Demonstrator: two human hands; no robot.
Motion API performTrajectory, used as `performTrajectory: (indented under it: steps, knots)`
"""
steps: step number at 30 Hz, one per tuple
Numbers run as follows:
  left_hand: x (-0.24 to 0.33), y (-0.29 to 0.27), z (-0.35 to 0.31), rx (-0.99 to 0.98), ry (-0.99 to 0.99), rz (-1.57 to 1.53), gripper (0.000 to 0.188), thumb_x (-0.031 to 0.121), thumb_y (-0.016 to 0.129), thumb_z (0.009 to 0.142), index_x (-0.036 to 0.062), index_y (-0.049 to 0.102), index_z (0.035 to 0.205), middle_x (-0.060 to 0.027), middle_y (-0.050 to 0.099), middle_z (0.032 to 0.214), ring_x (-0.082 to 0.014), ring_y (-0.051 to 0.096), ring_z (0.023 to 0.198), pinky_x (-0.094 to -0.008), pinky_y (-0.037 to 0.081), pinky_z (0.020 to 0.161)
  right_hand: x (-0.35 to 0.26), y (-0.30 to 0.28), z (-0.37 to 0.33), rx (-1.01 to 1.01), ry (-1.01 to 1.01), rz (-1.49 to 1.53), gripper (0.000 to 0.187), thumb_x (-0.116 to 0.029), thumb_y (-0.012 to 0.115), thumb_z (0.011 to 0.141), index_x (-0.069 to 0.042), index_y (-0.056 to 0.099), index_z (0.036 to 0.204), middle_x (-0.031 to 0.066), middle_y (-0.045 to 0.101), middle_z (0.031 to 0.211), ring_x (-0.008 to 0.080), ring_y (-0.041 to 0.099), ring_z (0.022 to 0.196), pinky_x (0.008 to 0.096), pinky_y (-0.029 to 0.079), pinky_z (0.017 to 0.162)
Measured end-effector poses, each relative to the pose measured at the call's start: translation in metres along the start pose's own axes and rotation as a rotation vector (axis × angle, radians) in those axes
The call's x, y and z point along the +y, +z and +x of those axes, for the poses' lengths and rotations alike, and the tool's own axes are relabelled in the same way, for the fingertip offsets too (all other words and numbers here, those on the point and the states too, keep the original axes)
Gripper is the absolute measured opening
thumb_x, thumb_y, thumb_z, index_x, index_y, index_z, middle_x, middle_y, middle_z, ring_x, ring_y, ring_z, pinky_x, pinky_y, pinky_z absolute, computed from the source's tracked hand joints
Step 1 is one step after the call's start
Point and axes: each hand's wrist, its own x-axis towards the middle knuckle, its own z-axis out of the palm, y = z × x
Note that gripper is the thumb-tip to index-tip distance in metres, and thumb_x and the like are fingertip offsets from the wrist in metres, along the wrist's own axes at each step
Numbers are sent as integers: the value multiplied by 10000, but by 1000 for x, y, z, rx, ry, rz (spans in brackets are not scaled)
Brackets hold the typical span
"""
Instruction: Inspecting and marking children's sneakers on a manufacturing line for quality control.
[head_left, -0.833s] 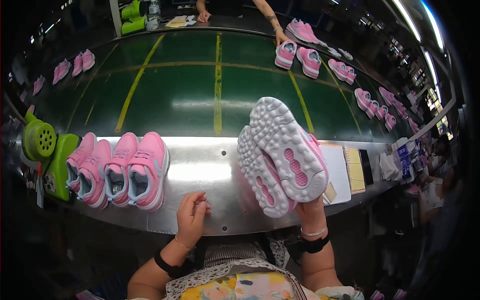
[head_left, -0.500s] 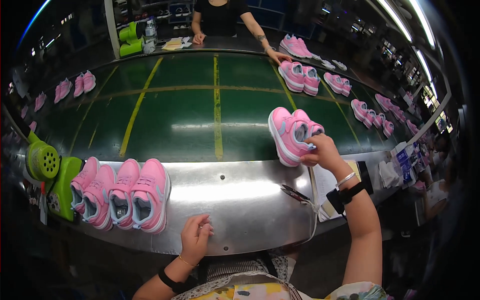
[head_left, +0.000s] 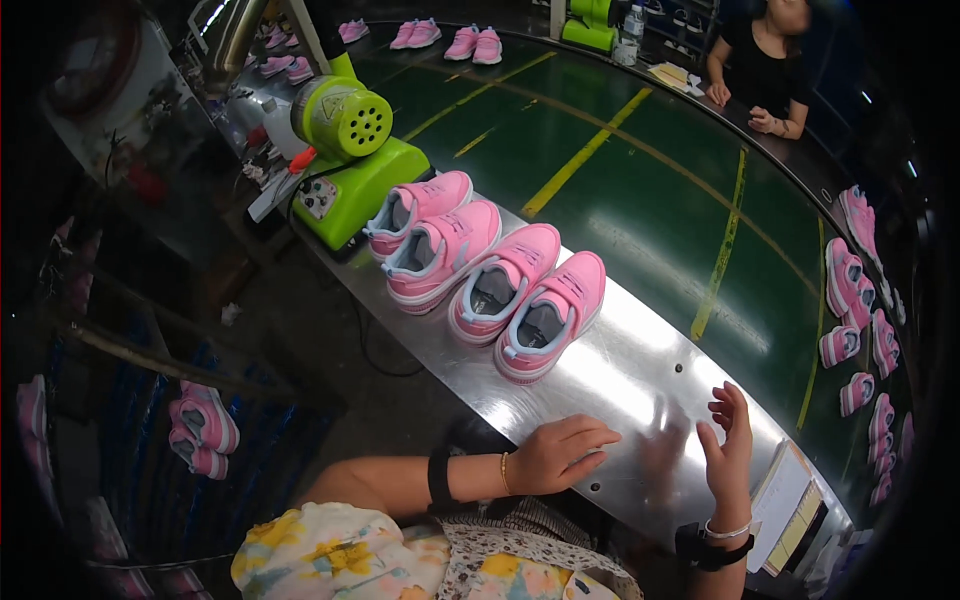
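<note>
Several pink child's sneakers with light-blue trim stand side by side on the metal ledge (head_left: pixel 640 375). The nearest sneaker (head_left: pixel 553 318) has its toe toward the green belt and its heel toward me. My left hand (head_left: pixel 562 455) hovers over the ledge just below it, fingers stretched out and nothing in them. Farther right, my right hand (head_left: pixel 727 440) is raised above the ledge, fingers apart and empty. Neither hand touches a sneaker.
A lime-green machine (head_left: pixel 365 170) with a round perforated head stands left of the row. Beyond the ledge runs a green belt (head_left: pixel 640 190) with yellow lines, carrying more pink sneakers (head_left: pixel 845 280). A notebook (head_left: pixel 785 500) lies right. Opposite sits a person (head_left: pixel 755 85) in black.
My view has swung left toward the row of sneakers. My right hand has let go of its pair of sneakers and come back over the ledge. The other person's arm has drawn back.
</note>
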Motion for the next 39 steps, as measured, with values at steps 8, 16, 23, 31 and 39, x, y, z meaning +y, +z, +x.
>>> performTrajectory:
  steps: [8, 16, 23, 31, 39]
  knots:
    - [-14, -128, 25, 607, -92, 544, 347, 13, 612, 783, 6, 507, 1113, -109, 483, 1077, -206, 489, 932, -310, 409, 838, -48, 94, 14, -391, -222, 13, 681, -96, 709, 765, -16, 352, 1339, 175, 531, 1180, 242, 565, 1000, 348, 457, 879]
    - [-46, -153, 23, 569, -830, -539, 424, 311, 439, 983, 43, 443, 1312, -49, 508, 1262, -115, 462, 1148, -264, 353, 980, -60, 130, 28, -365, 54, 292, 653, -181, 610, 882, -6, 238, 1389, 237, 502, 1240, 267, 589, 1024, 357, 498, 837]
    - [-24, -136, 38, 78, -959, -161, 706, 317, 628, 874, 92, 264, 1436, -76, 533, 973, -136, 504, 847, -247, 412, 728, -50, 137, 28, -122, 209, 470, 530, -224, 511, 939, -44, 301, 1392, 110, 557, 1146, 134, 531, 833, 269, 450, 714]
    - [-16, -89, 29, 26, -776, -466, 859, 55, 605, 783, 190, 126, 1483, -126, 480, 1160, -185, 535, 993, -314, 466, 819, -51, 111, -13, 72, 287, 898, 662, -54, 545, 773, -42, 294, 1386, 95, 358, 1286, 201, 500, 1056, 335, 369, 941]
    - [-20, -26, 5, -139, -397, -226, 861, -3, 558, 768, 91, 89, 1484, -143, 278, 1450, -206, 342, 1289, -321, 293, 1057, -37, 96, -51, 280, 88, 1008, 813, 1, 471, 669, -46, 197, 1433, 152, 355, 1359, 283, 430, 1223, 389, 335, 1043]
